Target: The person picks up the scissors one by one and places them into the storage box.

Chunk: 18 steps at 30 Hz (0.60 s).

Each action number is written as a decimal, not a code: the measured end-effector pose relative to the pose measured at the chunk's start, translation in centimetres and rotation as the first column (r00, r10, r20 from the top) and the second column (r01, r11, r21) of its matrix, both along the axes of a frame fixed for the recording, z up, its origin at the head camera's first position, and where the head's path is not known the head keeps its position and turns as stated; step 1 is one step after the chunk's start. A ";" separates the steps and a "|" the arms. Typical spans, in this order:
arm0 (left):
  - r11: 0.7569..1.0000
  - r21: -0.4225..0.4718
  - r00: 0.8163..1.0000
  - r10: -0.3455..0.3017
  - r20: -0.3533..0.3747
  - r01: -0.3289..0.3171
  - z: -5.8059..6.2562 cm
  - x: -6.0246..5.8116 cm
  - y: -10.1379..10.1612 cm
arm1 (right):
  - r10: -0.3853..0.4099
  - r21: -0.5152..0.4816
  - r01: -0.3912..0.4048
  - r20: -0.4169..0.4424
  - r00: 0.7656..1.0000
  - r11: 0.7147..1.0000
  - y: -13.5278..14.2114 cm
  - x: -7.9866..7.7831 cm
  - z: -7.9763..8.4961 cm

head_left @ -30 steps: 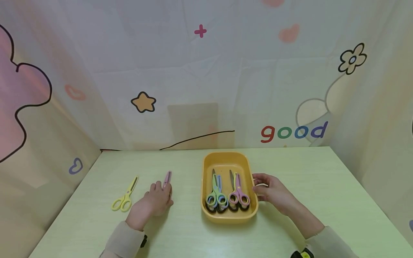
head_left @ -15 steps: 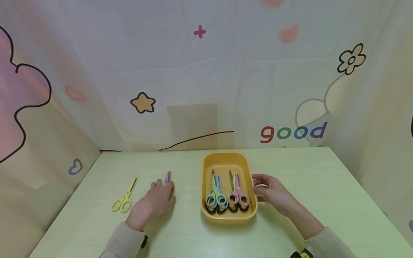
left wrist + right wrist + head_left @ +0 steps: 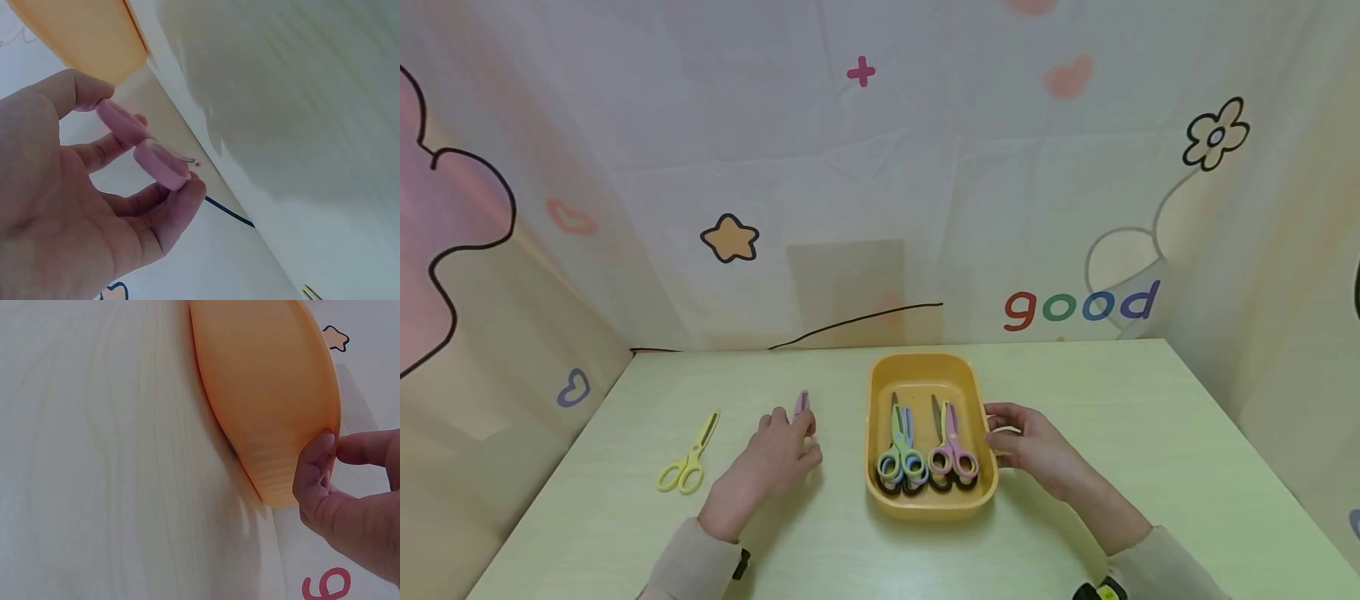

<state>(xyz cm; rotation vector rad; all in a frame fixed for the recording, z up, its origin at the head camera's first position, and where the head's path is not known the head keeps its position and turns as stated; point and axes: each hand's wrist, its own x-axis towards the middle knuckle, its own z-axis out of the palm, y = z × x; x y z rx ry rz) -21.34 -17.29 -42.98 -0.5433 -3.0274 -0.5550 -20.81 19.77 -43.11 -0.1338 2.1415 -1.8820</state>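
Observation:
My left hand (image 3: 771,454) pinches pink scissors (image 3: 801,403) on the left half of the table. Thumb and fingers hold the finger loops, as the pink handles (image 3: 161,165) in the left wrist view show. From the head, my hand covers the handles and only the blade end shows. A yellow tray (image 3: 925,510) stands right of that hand with several scissors in it. At the tray's right side is my right hand (image 3: 1033,450), its bent fingers holding the edge. The right wrist view shows fingertips (image 3: 322,447) on the tray's rim.
Yellow scissors (image 3: 692,465) lie on the table left of my left hand, tips pointing away. Inside the tray, green scissors (image 3: 901,442) and purple-pink scissors (image 3: 953,442) lie over others with black handles. A printed curtain (image 3: 820,183) encloses the table's back and sides.
My left hand has moved slightly to the right with the pink scissors. The right hand and the tray stay in place.

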 end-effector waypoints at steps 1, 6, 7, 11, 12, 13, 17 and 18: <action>1.000 0.004 1.000 -0.002 -0.011 0.002 0.0 0.0 0.1 | -0.001 0.004 0.001 0.001 1.000 1.000 0.0 0.0 0.0; 0.999 0.042 0.997 -0.027 -0.070 0.030 0.0 0.1 0.5 | -0.005 0.016 0.005 0.002 1.000 1.000 0.0 0.0 0.0; 0.998 0.047 0.996 -0.034 -0.082 0.038 0.1 0.2 0.6 | 0.000 0.018 0.000 -0.001 1.000 1.000 0.0 0.0 0.0; 0.996 0.068 0.991 -0.049 -0.127 0.058 0.5 0.6 1.1 | 0.005 0.018 -0.005 -0.003 1.000 1.000 0.0 0.2 0.1; 0.996 0.072 0.989 -0.050 -0.138 0.060 0.6 0.7 1.3 | 0.005 0.018 -0.005 -0.003 1.000 1.000 0.0 0.2 0.1; 0.995 0.076 0.988 -0.050 -0.147 0.061 0.7 0.8 1.4 | 0.006 0.019 -0.006 -0.004 1.000 1.000 0.0 0.2 0.1; 0.993 0.097 0.984 -0.056 -0.169 0.073 1.3 1.3 2.1 | 0.004 0.023 -0.004 -0.004 1.000 1.000 0.0 0.1 0.0; 0.992 0.099 0.983 -0.062 -0.174 0.080 1.4 1.4 2.3 | 0.005 0.023 -0.005 -0.006 1.000 1.000 0.0 0.1 0.0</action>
